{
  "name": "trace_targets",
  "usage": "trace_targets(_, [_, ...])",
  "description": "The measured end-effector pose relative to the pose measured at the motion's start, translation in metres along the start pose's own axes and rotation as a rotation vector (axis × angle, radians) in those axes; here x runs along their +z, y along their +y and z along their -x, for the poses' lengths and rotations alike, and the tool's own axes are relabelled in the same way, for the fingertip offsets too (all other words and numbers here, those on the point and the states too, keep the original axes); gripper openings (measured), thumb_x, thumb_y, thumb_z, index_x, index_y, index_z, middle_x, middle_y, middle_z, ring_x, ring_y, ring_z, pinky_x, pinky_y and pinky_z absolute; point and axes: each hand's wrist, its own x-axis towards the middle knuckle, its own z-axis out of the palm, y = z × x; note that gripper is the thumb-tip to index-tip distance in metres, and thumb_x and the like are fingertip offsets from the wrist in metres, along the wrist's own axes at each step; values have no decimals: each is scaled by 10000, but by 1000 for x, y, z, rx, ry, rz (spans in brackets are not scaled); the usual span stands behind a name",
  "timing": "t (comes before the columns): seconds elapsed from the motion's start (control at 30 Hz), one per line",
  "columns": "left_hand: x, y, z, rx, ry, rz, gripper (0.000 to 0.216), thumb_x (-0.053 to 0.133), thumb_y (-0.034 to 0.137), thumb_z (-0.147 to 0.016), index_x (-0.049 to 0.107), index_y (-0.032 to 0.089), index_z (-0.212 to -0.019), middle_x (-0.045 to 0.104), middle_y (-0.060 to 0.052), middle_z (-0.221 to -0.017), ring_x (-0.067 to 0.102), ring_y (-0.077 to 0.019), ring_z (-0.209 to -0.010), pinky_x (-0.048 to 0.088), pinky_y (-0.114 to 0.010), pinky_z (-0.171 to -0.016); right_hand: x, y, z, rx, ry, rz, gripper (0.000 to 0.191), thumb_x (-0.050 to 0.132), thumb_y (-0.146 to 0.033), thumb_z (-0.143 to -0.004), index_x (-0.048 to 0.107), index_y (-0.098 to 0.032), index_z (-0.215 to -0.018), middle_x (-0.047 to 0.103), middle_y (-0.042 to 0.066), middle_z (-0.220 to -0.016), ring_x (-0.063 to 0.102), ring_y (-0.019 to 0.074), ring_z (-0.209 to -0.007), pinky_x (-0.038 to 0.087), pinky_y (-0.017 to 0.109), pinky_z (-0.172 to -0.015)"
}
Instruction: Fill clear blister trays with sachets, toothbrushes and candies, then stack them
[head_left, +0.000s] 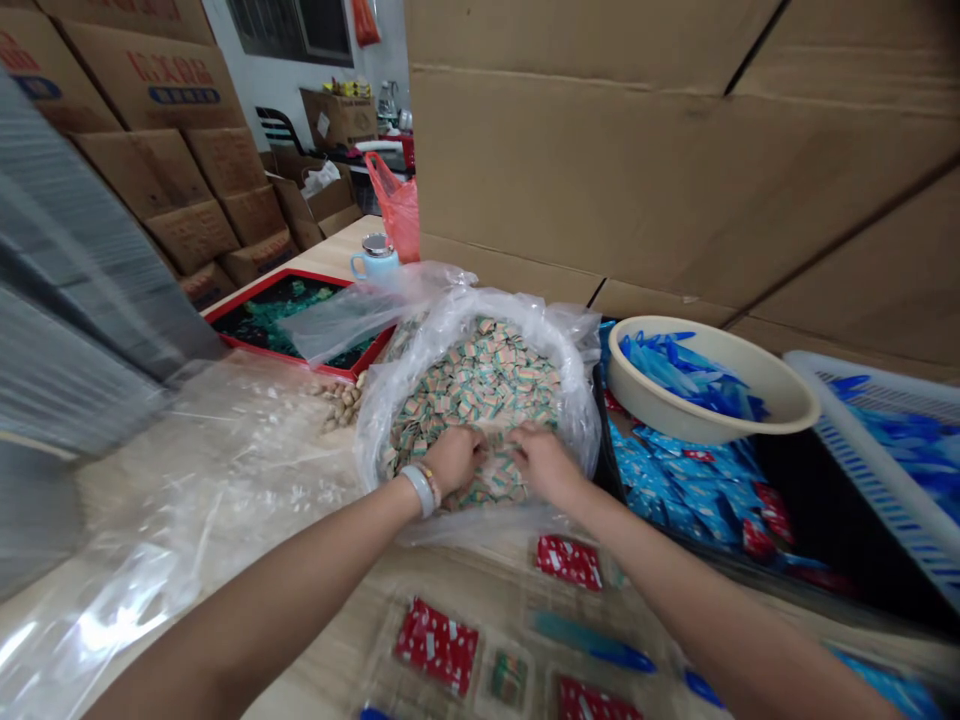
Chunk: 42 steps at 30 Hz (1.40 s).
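Note:
A round container lined with clear plastic (381, 405) is filled with small square tan-and-green packets (486, 375). Both hands reach into its near side. My left hand (455, 460), with bands on its wrist, has its fingers curled together among the packets. Opposite it, a short gap away, my right hand (551, 462) is bent with thumb and fingertips pinched. Whatever is in the fingertips is too small and blurred to name. Below the arms lie red white-dotted packets (437, 645), a small green-and-tan packet (508, 678) and a slim blue pointed plastic piece (592, 640).
At right, a cream basin (712, 425) and a white basket (874, 460) hold blue plastic pieces. Blue packets (682, 490) fill a black tray beneath. At left are clear plastic sheeting (187, 500), peanuts (343, 402), a red-rimmed tray (300, 365) and a mug (376, 262). Cardboard (600, 170) stands behind.

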Motion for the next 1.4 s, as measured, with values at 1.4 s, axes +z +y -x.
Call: trace_targets(1.4, [-26, -1, 2, -151, -126, 259, 176, 479, 77, -666, 608, 126, -777, 586, 20, -661, 505, -84, -607, 401, -173, -568, 4, -22, -7, -239, 36, -270, 118, 487, -53, -657, 531, -160, -679, 530, 25, -817, 483, 125, -782, 347, 213, -683])
